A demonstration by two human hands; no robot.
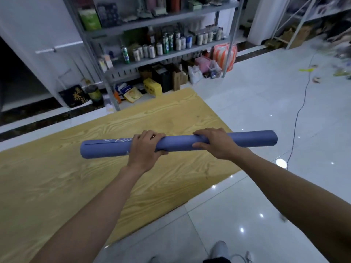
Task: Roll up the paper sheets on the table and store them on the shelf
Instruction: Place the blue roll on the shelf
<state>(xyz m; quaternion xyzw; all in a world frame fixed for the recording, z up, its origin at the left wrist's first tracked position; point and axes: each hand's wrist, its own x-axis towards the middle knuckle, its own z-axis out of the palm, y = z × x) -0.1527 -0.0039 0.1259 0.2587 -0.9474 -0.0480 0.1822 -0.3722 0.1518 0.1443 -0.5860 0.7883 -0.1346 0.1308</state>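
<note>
In the head view, a rolled blue paper sheet (pixel 178 144) forms a long tube running left to right across the desk (pixel 57 177), slightly tilted with its right end higher in the picture. That right end reaches past the desk's right edge and hangs over the tiled floor, while the left end sits over the middle of the wood-grain top. Whether the tube's underside touches the desktop cannot be told. The left hand (pixel 144 149) grips the tube near its middle, with the fingers curled over the top and far side and the thumb wrapped under the near side. The right hand (pixel 214 144) holds it just to the right in the same way, fingers bent over the top and thumb against the near side, and a short bare stretch of blue shows between the two hands. The paper's outer edge shows as a thin seam along the top of the left part, beside some white print. Beyond the desk's far edge stands a grey metal shelf (pixel 161 19), with rows of cans (pixel 163 47) on a middle board. A yellow box (pixel 152 89) sits on the floor beneath the shelf and a striped bag (pixel 225 56) by its right post. A dark cable (pixel 302 103) trails across the tiles on the right.
</note>
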